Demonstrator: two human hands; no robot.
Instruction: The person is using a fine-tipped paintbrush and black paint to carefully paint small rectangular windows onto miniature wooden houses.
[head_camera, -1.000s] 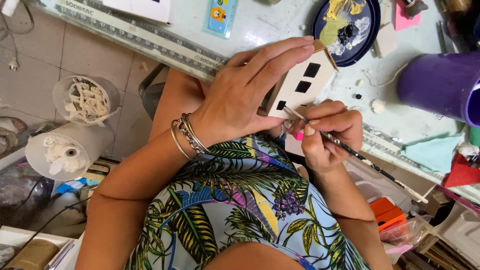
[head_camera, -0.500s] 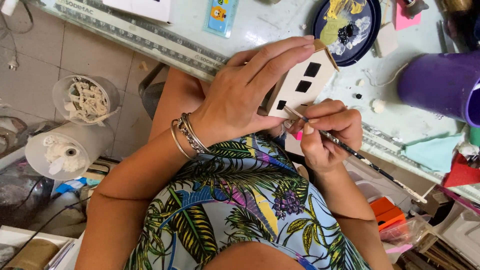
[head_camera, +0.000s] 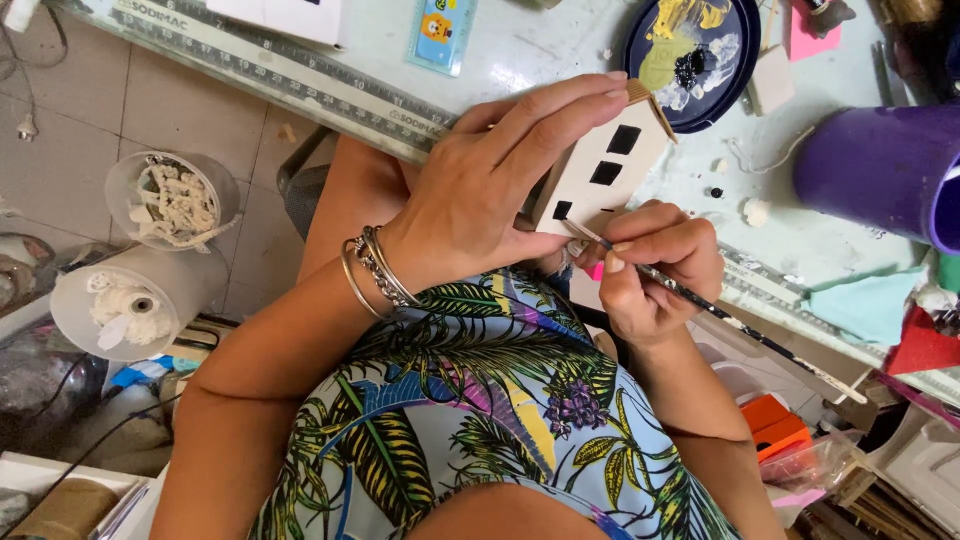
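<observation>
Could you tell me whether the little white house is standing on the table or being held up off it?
Held up: the left hand grips the white house tilted at the table's edge, while the right hand puts a paintbrush to it.

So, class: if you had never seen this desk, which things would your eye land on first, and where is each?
At the centre, the left hand grips a small white model house with black square windows, while the right hand holds a thin brush to its lower edge. Above it on the table sits a dark blue palette smeared with paint, and a purple cup lies at the right edge.
</observation>
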